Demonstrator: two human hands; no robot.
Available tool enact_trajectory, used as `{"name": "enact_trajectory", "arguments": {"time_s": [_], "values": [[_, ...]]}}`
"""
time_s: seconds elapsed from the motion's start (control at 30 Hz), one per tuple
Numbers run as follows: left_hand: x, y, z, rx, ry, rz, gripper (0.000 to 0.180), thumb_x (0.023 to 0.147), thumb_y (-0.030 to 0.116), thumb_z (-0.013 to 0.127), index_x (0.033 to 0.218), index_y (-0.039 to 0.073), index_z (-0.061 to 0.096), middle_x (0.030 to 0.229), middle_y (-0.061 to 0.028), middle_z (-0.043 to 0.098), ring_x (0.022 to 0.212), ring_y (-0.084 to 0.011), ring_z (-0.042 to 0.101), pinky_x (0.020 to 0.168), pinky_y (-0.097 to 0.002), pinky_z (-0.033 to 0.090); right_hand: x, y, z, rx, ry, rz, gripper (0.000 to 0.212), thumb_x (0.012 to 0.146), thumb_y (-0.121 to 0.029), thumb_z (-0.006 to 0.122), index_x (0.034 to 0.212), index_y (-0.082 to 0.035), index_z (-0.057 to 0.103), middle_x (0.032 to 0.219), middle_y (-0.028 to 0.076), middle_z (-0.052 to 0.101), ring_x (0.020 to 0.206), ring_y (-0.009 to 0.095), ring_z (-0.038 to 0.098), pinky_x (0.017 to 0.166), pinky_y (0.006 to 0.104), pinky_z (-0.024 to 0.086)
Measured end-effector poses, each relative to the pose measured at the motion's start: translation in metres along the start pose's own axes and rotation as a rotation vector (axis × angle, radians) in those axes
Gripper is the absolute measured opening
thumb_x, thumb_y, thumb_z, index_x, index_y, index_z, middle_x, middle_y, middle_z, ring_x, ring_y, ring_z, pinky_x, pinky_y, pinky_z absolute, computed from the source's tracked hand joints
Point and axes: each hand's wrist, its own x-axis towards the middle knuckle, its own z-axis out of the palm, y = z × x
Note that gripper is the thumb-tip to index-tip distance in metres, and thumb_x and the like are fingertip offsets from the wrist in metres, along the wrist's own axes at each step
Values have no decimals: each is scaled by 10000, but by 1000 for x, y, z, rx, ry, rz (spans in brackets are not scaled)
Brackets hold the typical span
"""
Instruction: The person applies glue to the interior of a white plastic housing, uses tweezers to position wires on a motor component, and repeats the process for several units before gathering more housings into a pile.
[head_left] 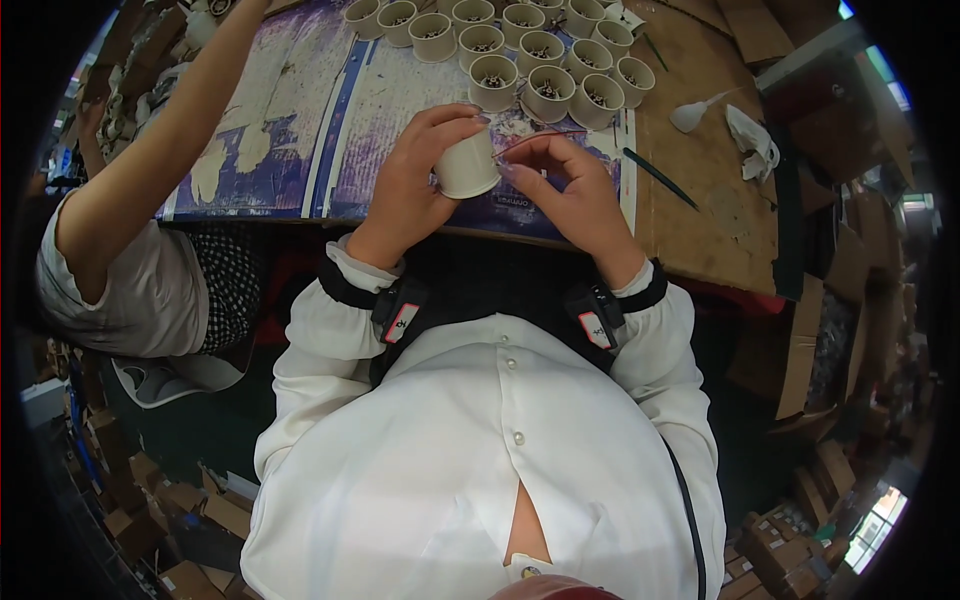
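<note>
A cream-white cylindrical cup (468, 166) is held in my left hand (405, 185), tilted near the table's front edge. Its fingers wrap over the cup's far side. My right hand (580, 200) is closed in a pinch at the cup's right side, thumb and forefinger almost touching its wall. A thin reddish-brown stick or wire (545, 134) runs along the right fingers; its inner end is too small to make out. Just beyond my hands stand several similar cups (493, 84) with small dark and metallic pieces inside.
A dark green stick (660, 178) lies on the cardboard at right, near a small white nozzle bottle (688, 116) and a crumpled white tissue (752, 142). At left a co-worker's bare arm (170, 150) reaches over the purple-printed table cover (270, 150). Open cardboard boxes (825, 340) stand at right.
</note>
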Motion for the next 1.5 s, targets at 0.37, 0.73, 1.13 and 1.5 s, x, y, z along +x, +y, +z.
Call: {"name": "enact_trajectory", "arguments": {"time_s": [0.37, 0.73, 1.13, 1.5], "values": [[-4, -1, -3, 42, 77, 79, 579, 679, -76, 762, 1200, 116, 598, 1262, -144, 599, 1124, -340, 617, 870, -375, 545, -5, 7, 5, -194, 67, -157, 187, 928, -89, 680, 1093, -28, 616, 1056, 36, 638, 951, 124, 595, 885, 279, 485], [-3, 5, 1, 50, 98, 156, 586, 663, -100, 750, 1194, 110, 616, 1275, -159, 583, 1112, -336, 629, 865, -374, 562, -4, 12, 27, 287, 132, -91, 147, 971, -104, 641, 1087, -25, 597, 1061, 9, 609, 956, 89, 569, 886, 245, 464], [-11, -6, 8, 158, 74, 146, 673, 646, -115, 728, 1260, 117, 580, 1313, -169, 550, 1163, -358, 597, 906, -391, 543, -6, 11, 36, 396, 172, 132, 118, 980, -97, 623, 1040, -4, 582, 1035, 49, 610, 924, 89, 593, 775, 241, 549], [-13, 9, 11, -806, 146, -400, 697, 854, 6, 700, 1435, 58, 318, 1281, -135, 573, 1169, -232, 589, 980, -340, 488, -1, 19, 36, 274, 135, -98, 78, 961, -40, 626, 1020, -7, 587, 1070, 69, 614, 967, 118, 608, 859, 261, 535]]}}
